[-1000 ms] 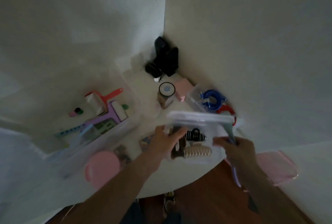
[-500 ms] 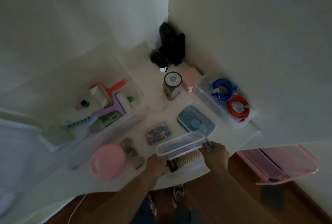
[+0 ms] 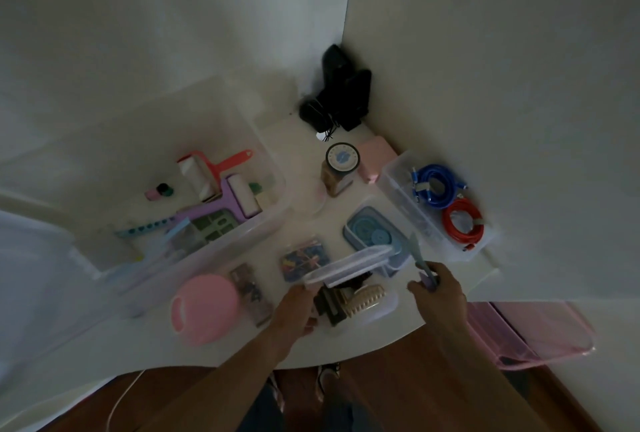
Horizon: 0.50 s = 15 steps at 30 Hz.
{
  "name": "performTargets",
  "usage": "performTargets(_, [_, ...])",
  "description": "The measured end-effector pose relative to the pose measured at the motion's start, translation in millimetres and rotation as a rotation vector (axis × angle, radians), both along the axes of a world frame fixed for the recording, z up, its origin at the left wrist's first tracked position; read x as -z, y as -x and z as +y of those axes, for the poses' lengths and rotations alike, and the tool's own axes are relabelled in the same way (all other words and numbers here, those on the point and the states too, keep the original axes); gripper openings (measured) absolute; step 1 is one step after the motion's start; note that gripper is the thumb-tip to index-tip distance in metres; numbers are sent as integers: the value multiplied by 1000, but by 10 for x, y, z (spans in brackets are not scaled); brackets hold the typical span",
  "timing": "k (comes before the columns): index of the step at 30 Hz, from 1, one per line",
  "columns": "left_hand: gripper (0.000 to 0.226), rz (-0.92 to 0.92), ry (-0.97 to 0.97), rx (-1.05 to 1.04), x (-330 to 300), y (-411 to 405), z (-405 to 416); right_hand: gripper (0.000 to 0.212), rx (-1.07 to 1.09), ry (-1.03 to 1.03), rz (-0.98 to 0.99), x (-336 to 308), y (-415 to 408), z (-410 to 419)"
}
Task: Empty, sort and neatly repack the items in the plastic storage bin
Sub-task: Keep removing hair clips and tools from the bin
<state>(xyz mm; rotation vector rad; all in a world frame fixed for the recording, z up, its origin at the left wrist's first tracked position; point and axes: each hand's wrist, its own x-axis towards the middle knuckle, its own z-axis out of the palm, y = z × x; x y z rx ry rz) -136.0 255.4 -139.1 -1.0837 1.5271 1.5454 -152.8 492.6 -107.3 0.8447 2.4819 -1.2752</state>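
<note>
The left hand's fingers (image 3: 304, 314) curl round the near end of a small clear box (image 3: 349, 289) of hair clips on the desk (image 3: 346, 168), its lid (image 3: 346, 263) tilted open; the right fingers (image 3: 427, 284) pinch a slim tool (image 3: 420, 260). Far left of them the storage bin (image 3: 242, 244) still holds items, so sorting seems roughly midway.

both forearms reach in from the bottom edge, bare. left hand (image 3: 298, 307) is low near the middle with fingers curled round the edge of something. right hand (image 3: 439, 293) sits a bit higher off to the side, fingers pinched on something thin.
</note>
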Motion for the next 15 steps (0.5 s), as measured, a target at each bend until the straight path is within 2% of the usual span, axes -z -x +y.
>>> performTargets(3, [53, 41, 36, 55, -52, 10, -15, 39, 42, 176, -73, -112, 31, 113])
performTargets(7, [74, 84, 102, 110, -120, 44, 35, 34, -86, 210, -99, -247, 262, 94])
performTargets(10, [71, 65, 136, 121, -142, 71, 63, 16, -143, 222, -75, -326, 515, 49])
performTargets(13, [58, 49, 130, 150, -155, 60, 58, 32, -68, 245, -63, -293, 572, 89])
performTargets(15, [46, 3, 124, 127, -110, 57, 66, 31, -17, 247, -63, -300, 456, 111])
